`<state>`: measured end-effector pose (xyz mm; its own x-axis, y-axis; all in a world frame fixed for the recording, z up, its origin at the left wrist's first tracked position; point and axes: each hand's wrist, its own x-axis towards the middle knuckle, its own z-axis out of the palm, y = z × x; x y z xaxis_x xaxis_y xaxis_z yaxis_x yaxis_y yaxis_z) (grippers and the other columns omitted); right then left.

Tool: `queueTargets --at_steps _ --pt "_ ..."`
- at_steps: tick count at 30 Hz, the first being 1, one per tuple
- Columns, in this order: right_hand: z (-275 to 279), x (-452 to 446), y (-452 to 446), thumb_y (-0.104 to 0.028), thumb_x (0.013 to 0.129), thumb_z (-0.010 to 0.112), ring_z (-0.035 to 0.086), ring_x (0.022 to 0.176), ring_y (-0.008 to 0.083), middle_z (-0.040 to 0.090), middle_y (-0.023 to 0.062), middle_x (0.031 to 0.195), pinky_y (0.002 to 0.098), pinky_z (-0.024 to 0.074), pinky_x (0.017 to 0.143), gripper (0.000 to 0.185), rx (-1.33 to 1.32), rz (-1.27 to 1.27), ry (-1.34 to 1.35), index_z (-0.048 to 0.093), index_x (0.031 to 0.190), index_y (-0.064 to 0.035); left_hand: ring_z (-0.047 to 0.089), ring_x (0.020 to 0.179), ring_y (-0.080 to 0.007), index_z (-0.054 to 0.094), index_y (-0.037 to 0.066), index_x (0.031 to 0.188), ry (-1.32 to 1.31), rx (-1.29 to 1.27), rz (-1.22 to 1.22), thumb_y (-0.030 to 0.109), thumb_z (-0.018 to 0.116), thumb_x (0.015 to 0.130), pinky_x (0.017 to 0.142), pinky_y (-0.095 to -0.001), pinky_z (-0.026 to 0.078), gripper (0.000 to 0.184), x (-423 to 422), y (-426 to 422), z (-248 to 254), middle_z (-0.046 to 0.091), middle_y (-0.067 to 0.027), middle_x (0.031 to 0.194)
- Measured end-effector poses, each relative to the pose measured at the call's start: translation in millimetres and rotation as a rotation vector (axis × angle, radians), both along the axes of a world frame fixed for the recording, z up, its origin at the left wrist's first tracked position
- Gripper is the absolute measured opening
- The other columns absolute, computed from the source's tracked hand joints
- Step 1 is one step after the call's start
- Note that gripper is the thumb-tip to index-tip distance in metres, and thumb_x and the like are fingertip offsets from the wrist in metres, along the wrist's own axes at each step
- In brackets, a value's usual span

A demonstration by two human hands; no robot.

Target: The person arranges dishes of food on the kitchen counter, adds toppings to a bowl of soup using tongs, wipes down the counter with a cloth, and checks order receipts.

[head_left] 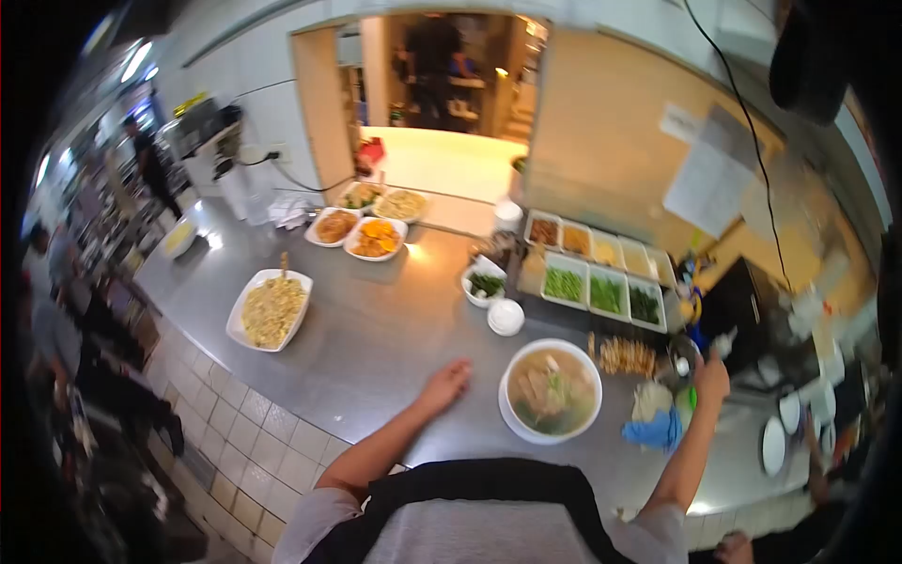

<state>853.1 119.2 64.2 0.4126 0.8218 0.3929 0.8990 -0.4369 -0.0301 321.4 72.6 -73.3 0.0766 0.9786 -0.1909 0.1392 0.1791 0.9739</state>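
My left hand [445, 387] is over the steel counter, left of a large white bowl of soup [552, 390]. Its fingers are loosely curled together with nothing in them. The soup holds pale pieces and chopped greens, and its bowl stands on a white plate [515, 420]. To the right, my right hand [711, 378] reaches forward beside a round metal container [683, 352]. Its fingers are closed, and what they hold is too blurred to name. Near that hand lie a row of skewers [627, 356] and a blue cloth [653, 430].
A noodle dish [271, 310] stands on the left of the steel counter [376, 320]. Several filled dishes [377, 239] sit by the serving window. Garnish trays [606, 293] line the back. A small bowl of greens [485, 284] is behind a white lid [505, 318]. People work at both sides.
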Motion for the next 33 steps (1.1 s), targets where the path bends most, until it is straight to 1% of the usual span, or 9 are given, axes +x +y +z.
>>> queueTargets --at_steps 2,4,6,8,13,22,25,29,33 --pt "19 -37 -19 -0.038 0.088 0.051 0.061 0.079 0.0404 0.064 0.0195 0.088 0.0465 0.0489 0.067 0.040 0.160 0.083 -0.077 0.059 0.109 -0.0051 0.056 0.086 -0.0150 0.041 0.008 0.133 -0.227 -0.110 -0.073 0.037 0.053 0.091 0.073 -0.0294 0.049 0.053 24 -6 10 0.056 -0.0059 0.103" --pt "-4 -55 -32 -0.037 0.088 0.051 0.063 0.068 0.0333 0.065 0.0160 0.083 0.0422 0.0499 0.060 0.036 0.177 0.288 0.074 0.063 0.099 -0.0046 0.055 0.087 -0.0146 0.037 0.008 0.136 -0.288 -0.180 -0.126 0.038 0.056 0.089 0.073 -0.0302 0.049 0.058 39 -12 18 0.054 -0.0054 0.105" --pt "-56 -65 -35 -0.040 0.090 0.049 0.062 0.058 0.0219 0.064 0.0097 0.078 0.0356 0.0493 0.053 0.038 -0.153 0.532 0.577 0.065 0.094 -0.0056 0.055 0.086 -0.0138 0.034 0.008 0.137 -0.293 -0.228 -0.175 0.038 0.058 0.088 0.072 -0.0302 0.049 0.062 51 -17 24 0.054 -0.0055 0.103" --pt "-56 -125 -61 -0.044 0.092 0.044 0.059 0.056 0.0134 0.062 0.0047 0.074 0.0283 0.0472 0.049 0.045 -0.247 0.446 0.926 0.063 0.102 -0.0046 0.056 0.080 -0.0144 0.033 0.007 0.137 -0.329 -0.186 -0.165 0.040 0.061 0.084 0.065 -0.0278 0.050 0.068 58 -18 21 0.055 -0.0077 0.100" --pt "-106 -163 -64 -0.047 0.094 0.038 0.057 0.053 0.0103 0.062 0.0024 0.072 0.0222 0.0455 0.045 0.047 -0.131 0.419 1.465 0.058 0.111 -0.0079 0.056 0.070 -0.0133 0.035 0.004 0.135 -0.366 -0.104 -0.114 0.034 0.065 0.082 0.057 -0.0255 0.048 0.068 66 -20 12 0.057 -0.0089 0.096" --pt "-111 -178 -76 -0.044 0.095 0.042 0.053 0.050 0.0074 0.058 -0.0003 0.065 0.0206 0.0438 0.045 0.042 -0.107 0.335 1.557 0.062 0.106 -0.0089 0.055 0.065 -0.0118 0.033 0.002 0.135 -0.402 -0.095 -0.045 0.032 0.066 0.082 0.056 -0.0239 0.047 0.070 57 -32 19 0.056 -0.0061 0.086" --pt "-96 -167 -71 -0.038 0.094 0.047 0.053 0.051 0.0085 0.060 0.0009 0.068 0.0215 0.0441 0.048 0.036 -0.109 0.505 1.289 0.063 0.108 -0.0089 0.055 0.066 -0.0121 0.032 0.003 0.137 -0.387 -0.146 -0.071 0.035 0.065 0.083 0.058 -0.0241 0.047 0.071 46 -35 27 0.056 -0.0061 0.086" --pt "-31 -194 -28 -0.021 0.090 0.053 0.060 0.069 0.0204 0.065 0.0114 0.086 0.0305 0.0489 0.067 0.028 0.224 0.820 0.575 0.061 0.111 -0.0035 0.057 0.073 -0.0131 0.037 0.008 0.136 -0.303 -0.176 -0.156 0.038 0.060 0.087 0.066 -0.0258 0.049 0.063 9 -35 26 0.058 -0.0065 0.093" --pt "86 -304 5 -0.012 0.086 0.055 0.058 0.095 0.0350 0.058 0.0178 0.109 0.0380 0.0465 0.081 0.027 0.179 0.935 0.471 0.058 0.111 -0.0027 0.060 0.080 -0.0149 0.051 0.009 0.127 -0.018 -0.026 -0.097 0.039 0.055 0.089 0.072 -0.0283 0.049 0.048 -61 -45 27 0.062 -0.0080 0.098"
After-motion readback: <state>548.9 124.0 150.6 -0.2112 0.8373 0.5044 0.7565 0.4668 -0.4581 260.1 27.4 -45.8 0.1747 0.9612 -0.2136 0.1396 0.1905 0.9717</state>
